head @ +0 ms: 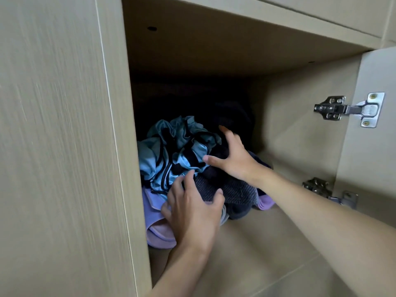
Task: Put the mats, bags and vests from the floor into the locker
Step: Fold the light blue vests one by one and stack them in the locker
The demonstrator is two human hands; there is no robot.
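Inside the open locker [289,116] lies a heap: crumpled light-blue vests with black trim [171,151] on top, a dark grey ribbed mat or bag [235,191] beneath, and a rolled purple mat [156,221] at the bottom front. My left hand [192,209] rests with spread fingers on the purple mat and the lower edge of the vests. My right hand [231,155] is open, fingers spread, against the dark fabric to the right of the vests. The back of the locker is dark and its contents there are hard to tell.
The locker's left panel [64,146] fills the left side. The open door [368,146] hangs at the right on two metal hinges [349,109]. The locker floor [267,243] shows bare wood in front of the heap.
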